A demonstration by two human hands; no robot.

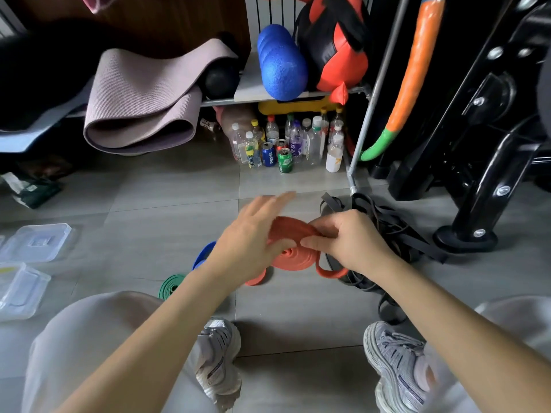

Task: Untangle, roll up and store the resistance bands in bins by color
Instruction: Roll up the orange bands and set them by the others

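Note:
An orange-red resistance band point(293, 254), partly wound into a flat coil, is held above the floor between both hands. My right hand point(347, 241) pinches the coil at its right side. My left hand point(253, 234) rests on the coil's left side with fingers spread and blurred; a loose tail hangs down to the floor on each side. A rolled blue band point(203, 254) and a rolled green band point(170, 286) lie on the floor under my left forearm. A tangle of black bands point(384, 231) lies to the right, behind my right hand.
Clear plastic bins point(21, 289) and a lid point(38, 242) sit on the floor at far left. Bottles and cans point(286, 144) stand under a shelf ahead. A folded mat point(143, 96), blue foam roller point(281, 64) and black machine frame point(477, 174) surround the spot. My shoes point(393, 362) are below.

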